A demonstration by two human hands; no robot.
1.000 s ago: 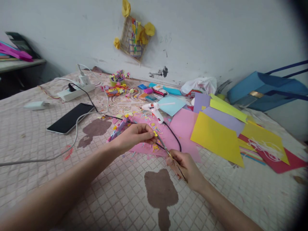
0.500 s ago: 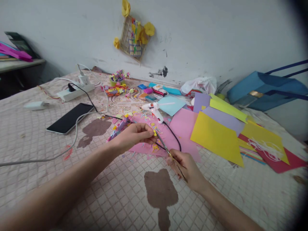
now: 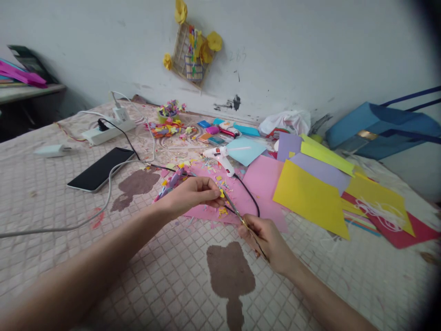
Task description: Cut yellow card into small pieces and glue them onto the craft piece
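Note:
Between the thumb and fingers of my left hand [image 3: 203, 192] is a small piece of yellow paper [image 3: 222, 193]. My right hand [image 3: 267, 239] is wrapped round a pair of scissors [image 3: 235, 209], whose blades point up and left at the yellow piece. Whether the blades touch the paper I cannot tell. Under both hands lies a pink sheet [image 3: 272, 209] strewn with tiny paper scraps. Just beyond my hands a white glue gun [image 3: 221, 159] rests on its side. A purple-and-yellow paper decoration [image 3: 170, 184] is partly hidden behind my left hand.
Yellow sheets [image 3: 310, 195] and other coloured papers spread to the right, beside a blue bag [image 3: 372, 131]. On the left are a black tablet [image 3: 101, 169], a power strip [image 3: 108, 131] and trailing cables. A small pot of paper flowers [image 3: 168, 115] stands at the back.
My hands hold nearly the same pose over the pink sheet. The small yellow piece has shifted very slightly at my left fingertips.

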